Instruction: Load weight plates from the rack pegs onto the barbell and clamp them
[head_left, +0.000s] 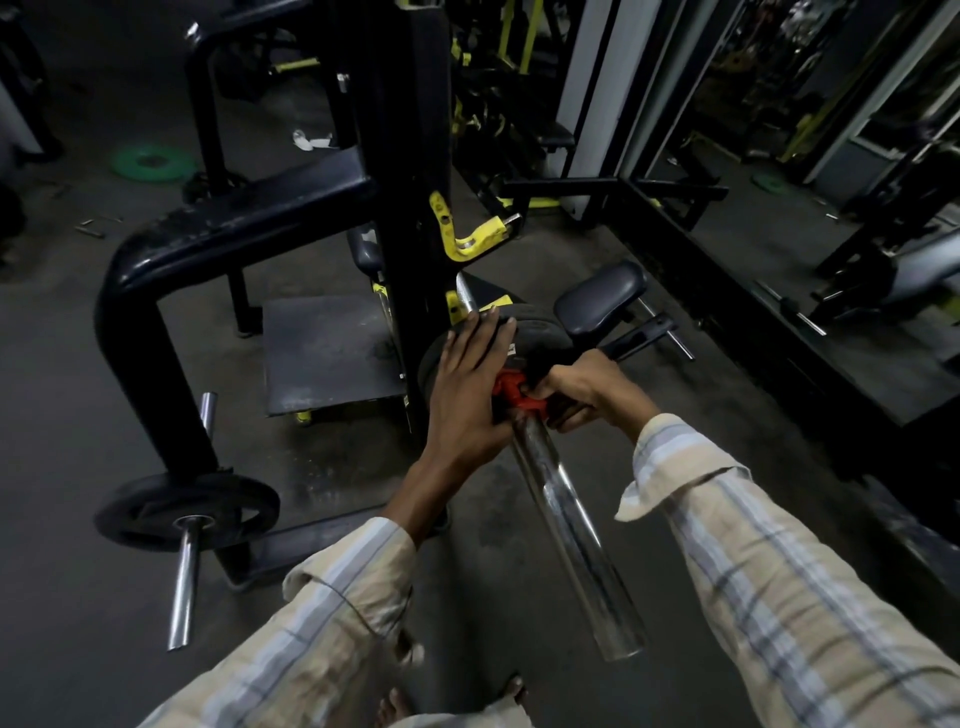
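A chrome barbell sleeve (571, 525) runs from the lower middle up toward the black machine frame. A black weight plate (537, 332) sits on it at the far end. A red clamp collar (519, 397) wraps the sleeve right against the plate. My left hand (467, 384) lies flat on the plate's face, fingers spread, its heel beside the clamp. My right hand (582, 392) is closed around the clamp's right side and the sleeve. Another black plate (150, 506) hangs on a chrome rack peg (184, 587) at the lower left.
A black tubular machine frame (156, 291) stands at the left with a yellow bracket (467, 234) on its upright. A padded seat (597, 301) is behind the plate. A green plate (150, 163) lies on the floor far left. My foot (395, 709) shows at the bottom.
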